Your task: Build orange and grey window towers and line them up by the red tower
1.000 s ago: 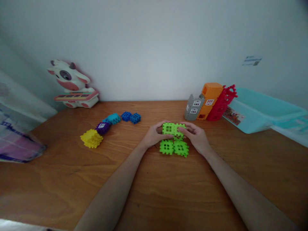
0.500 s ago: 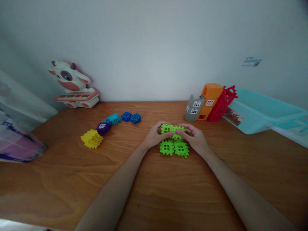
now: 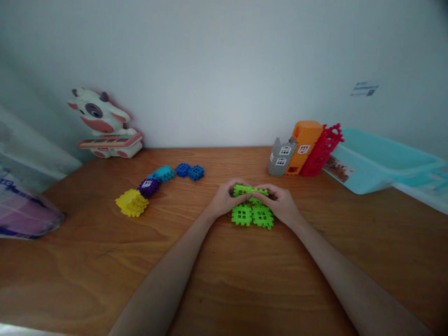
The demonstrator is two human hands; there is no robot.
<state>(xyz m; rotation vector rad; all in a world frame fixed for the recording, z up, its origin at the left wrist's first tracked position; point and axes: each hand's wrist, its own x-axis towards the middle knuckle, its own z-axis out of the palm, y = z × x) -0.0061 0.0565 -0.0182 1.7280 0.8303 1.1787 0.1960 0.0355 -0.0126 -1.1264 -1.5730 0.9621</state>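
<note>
Both hands grip joined green building panels (image 3: pixel 241 190) with toothed edges and window cut-outs. My left hand (image 3: pixel 226 198) is closed around the left side, its thumb across the front. From the right, my right hand (image 3: pixel 278 200) pinches the other end, thumb pressed near the middle. The thumbs nearly meet and cover part of the panels. Just below, on the wooden table, two more green panels (image 3: pixel 241 215) lie flat side by side. Whether these connect to the held ones cannot be made out.
Yellow (image 3: pixel 132 203), purple (image 3: pixel 148 187) and blue blocks (image 3: pixel 189 171) lie to the left. A toy cow with a keyboard (image 3: pixel 109 140) stands at the back left. Grey, orange and red built pieces (image 3: pixel 304 148) stand beside a turquoise bin (image 3: pixel 371 172) at right. A plastic-wrapped package (image 3: pixel 28 205) is far left.
The held green panels have tilted back, so their faces look narrower. My right thumb has slid left towards my left thumb. The two lower panels stay on the table.
</note>
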